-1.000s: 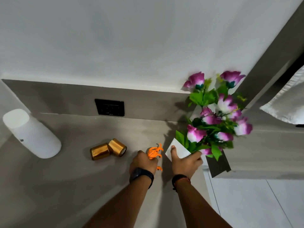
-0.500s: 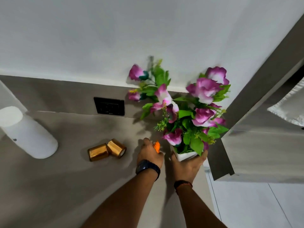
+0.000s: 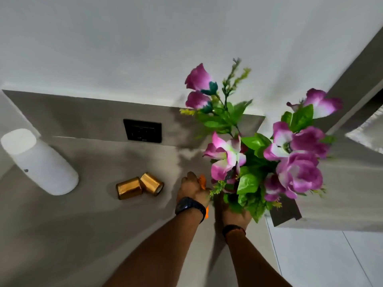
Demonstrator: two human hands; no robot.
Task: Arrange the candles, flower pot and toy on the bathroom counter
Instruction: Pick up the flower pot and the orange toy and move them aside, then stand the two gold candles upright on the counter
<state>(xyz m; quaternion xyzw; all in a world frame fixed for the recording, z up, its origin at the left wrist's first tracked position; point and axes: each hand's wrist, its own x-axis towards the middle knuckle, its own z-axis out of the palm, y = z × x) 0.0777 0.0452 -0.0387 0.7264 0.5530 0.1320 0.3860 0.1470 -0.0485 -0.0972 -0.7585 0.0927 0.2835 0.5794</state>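
My right hand grips the flower pot, whose white base is hidden under purple flowers and green leaves; the plant stands upright near the counter's right end. My left hand is closed around the orange toy, only slivers of which show by the fingers and below the wrist. Two gold candles lie touching each other on the grey counter, left of my left hand.
A white cylindrical container sits at the far left of the counter. A black wall socket is set in the backsplash. The counter ends at the right beside a grey ledge, with white floor tiles below.
The flower pot has been tipped from leaning right to upright and brought closer to the camera. My left hand has closed over the orange toy, hiding most of it. The candles have not moved.
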